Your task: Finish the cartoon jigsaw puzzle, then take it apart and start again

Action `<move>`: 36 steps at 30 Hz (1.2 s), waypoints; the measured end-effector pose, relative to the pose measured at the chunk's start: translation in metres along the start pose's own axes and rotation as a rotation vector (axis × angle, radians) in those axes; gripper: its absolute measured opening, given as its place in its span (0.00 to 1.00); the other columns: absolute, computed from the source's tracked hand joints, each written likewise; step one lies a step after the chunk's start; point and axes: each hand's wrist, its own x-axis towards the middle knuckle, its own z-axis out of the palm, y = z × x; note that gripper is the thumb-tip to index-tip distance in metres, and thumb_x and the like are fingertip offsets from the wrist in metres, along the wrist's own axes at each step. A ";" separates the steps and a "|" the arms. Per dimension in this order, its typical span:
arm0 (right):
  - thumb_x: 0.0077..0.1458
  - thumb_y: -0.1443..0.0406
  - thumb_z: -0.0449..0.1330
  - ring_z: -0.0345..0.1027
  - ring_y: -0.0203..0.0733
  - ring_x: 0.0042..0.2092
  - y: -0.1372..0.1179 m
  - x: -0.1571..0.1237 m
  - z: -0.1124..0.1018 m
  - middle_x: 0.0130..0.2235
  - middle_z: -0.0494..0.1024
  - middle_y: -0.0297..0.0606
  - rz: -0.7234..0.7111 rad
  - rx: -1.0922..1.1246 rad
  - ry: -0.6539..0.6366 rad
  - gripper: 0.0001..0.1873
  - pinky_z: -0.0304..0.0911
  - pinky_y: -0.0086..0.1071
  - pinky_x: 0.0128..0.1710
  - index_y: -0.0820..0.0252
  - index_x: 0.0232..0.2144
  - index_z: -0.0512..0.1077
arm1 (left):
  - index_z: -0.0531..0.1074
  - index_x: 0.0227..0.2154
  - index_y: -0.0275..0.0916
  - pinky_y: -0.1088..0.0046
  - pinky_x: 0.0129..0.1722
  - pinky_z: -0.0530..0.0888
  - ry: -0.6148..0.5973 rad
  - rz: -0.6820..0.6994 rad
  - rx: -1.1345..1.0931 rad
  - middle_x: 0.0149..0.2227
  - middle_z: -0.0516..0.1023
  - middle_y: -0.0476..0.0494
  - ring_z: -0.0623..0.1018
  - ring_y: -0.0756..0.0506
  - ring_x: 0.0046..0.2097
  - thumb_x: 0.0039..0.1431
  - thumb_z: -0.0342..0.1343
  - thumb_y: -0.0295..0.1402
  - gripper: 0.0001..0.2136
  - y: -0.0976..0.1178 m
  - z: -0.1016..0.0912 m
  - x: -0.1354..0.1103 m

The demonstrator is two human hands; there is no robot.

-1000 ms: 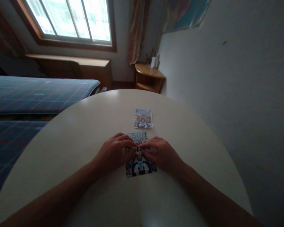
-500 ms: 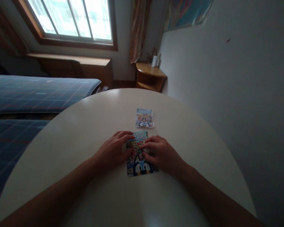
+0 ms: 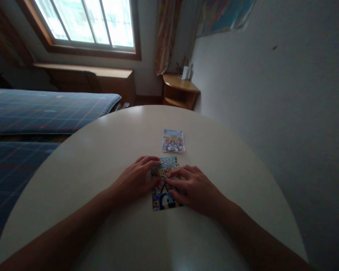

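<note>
A colourful cartoon picture sheet (image 3: pixel 167 198) with a blue dog's face at its lower end lies flat on the white round table (image 3: pixel 130 237). My left hand (image 3: pixel 138 175) rests along its left edge, fingers stretched out and thumb on the picture. Over the right side reaches my right hand (image 3: pixel 190 188), its fingers extended and touching the middle, covering part of the dog's face. Whether a small piece is under those fingertips cannot be made out. Just beyond lies a smaller sheet or packet (image 3: pixel 173 141) with a similar picture, its lower edge slightly curled.
A plaid mattress (image 3: pixel 53 109) stands left of the table. Behind are a wooden desk (image 3: pixel 113 72) below the window (image 3: pixel 87 22) and a small corner cabinet (image 3: pixel 180 83). The white wall (image 3: pixel 257 94) runs close along the right.
My right hand has shifted slightly down and left across the picture, now covering more of the dog's face. My left hand and the smaller picture have stayed in place.
</note>
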 end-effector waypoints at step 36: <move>0.57 0.64 0.64 0.70 0.43 0.46 0.056 -0.014 -0.027 0.43 0.77 0.40 0.236 0.242 0.003 0.07 0.64 0.38 0.50 0.54 0.39 0.78 | 0.77 0.46 0.49 0.62 0.55 0.72 -0.137 0.379 -0.052 0.53 0.74 0.46 0.72 0.44 0.55 0.65 0.55 0.29 0.11 0.006 -0.006 0.001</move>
